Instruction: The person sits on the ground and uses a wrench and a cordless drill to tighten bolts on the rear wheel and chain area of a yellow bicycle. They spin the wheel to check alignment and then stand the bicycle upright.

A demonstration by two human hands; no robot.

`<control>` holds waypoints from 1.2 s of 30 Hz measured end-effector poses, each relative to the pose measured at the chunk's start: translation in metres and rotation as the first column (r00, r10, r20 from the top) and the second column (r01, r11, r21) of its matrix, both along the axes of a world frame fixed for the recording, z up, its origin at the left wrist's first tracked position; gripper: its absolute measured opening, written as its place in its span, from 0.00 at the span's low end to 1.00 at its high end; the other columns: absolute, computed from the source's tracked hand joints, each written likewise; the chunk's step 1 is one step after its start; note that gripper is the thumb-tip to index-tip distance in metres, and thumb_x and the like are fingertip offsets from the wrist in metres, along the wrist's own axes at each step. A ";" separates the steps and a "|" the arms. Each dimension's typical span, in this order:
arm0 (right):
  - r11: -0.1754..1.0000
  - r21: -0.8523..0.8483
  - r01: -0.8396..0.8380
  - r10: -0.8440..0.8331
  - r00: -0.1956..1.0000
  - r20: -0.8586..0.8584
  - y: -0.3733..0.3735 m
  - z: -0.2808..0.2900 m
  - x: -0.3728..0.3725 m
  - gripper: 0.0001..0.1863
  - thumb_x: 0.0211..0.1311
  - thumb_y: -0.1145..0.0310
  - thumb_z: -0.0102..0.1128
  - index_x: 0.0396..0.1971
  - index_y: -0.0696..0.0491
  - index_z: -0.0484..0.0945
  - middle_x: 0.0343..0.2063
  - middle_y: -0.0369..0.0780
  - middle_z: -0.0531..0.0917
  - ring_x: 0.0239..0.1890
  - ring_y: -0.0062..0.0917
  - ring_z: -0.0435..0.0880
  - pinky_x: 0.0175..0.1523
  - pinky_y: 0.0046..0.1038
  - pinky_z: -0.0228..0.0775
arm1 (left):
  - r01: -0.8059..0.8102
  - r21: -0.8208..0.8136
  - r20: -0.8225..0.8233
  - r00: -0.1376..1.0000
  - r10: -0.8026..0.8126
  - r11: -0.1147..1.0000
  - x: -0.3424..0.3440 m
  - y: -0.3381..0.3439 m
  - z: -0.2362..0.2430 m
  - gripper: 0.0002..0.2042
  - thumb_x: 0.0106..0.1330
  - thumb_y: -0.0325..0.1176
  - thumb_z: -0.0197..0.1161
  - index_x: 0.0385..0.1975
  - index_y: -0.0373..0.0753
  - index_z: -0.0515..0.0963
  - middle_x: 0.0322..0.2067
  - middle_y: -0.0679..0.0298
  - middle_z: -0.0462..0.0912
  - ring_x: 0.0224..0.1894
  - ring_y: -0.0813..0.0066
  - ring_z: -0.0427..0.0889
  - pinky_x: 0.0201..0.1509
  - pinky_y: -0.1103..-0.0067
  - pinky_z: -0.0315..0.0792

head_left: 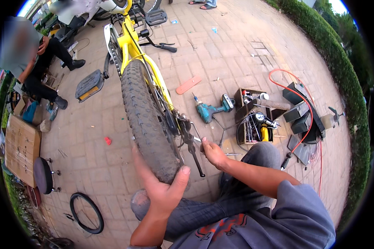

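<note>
A yellow bicycle point(134, 43) lies along the paving in front of me, its knobby, dusty rear tyre point(143, 112) toward my lap. My left hand point(164, 189) is wrapped round the near end of that tyre, thumb on the right side and fingers on the left. Beside the hub, my right hand point(214, 154) is closed round a slim metal tool point(198, 139) whose tip reaches toward the axle area; its exact kind is too small to tell. The derailleur and kickstand point(194, 155) hang between the wheel and my right hand.
A teal cordless drill point(212, 110) and an open toolbox point(242, 110) lie to the right, near an orange hose point(307, 99). Left are a round stool point(43, 175), a cardboard box point(23, 149) and a loose tyre point(87, 212). A seated person point(50, 50) is at far left.
</note>
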State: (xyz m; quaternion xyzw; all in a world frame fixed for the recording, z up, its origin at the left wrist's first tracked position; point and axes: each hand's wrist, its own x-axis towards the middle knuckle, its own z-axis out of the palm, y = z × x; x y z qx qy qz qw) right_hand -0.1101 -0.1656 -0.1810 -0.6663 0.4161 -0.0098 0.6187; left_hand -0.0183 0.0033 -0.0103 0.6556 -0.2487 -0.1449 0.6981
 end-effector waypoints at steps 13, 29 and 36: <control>0.946 -0.053 0.320 -0.229 0.774 0.590 -0.031 0.089 0.006 0.24 0.69 0.48 0.47 0.35 0.57 0.76 0.21 0.31 0.70 0.24 0.14 0.64 0.30 0.20 0.59 | 0.104 -0.025 0.074 0.992 -0.102 0.994 0.009 0.019 0.012 0.38 0.58 0.33 0.65 0.65 0.27 0.51 0.52 0.51 0.70 0.55 0.66 0.69 0.61 0.71 0.61; 0.233 -0.961 0.148 0.777 0.566 0.275 0.044 0.260 0.101 0.15 0.47 0.61 0.70 0.31 0.54 0.79 0.29 0.38 0.76 0.35 0.35 0.73 0.41 0.34 0.64 | -0.099 -0.347 -0.276 0.961 0.000 0.933 0.112 0.068 0.064 0.19 0.73 0.45 0.45 0.49 0.33 0.68 0.19 0.70 0.62 0.18 0.82 0.61 0.25 0.80 0.59; 0.371 -0.923 0.103 0.760 0.538 0.365 0.015 0.237 0.120 0.15 0.49 0.64 0.67 0.37 0.55 0.81 0.46 0.43 0.77 0.52 0.38 0.69 0.58 0.37 0.59 | 0.030 0.004 -0.709 0.705 -0.018 1.000 0.138 0.069 -0.078 0.22 0.70 0.55 0.45 0.22 0.44 0.62 0.13 0.70 0.57 0.11 0.81 0.53 0.13 0.82 0.49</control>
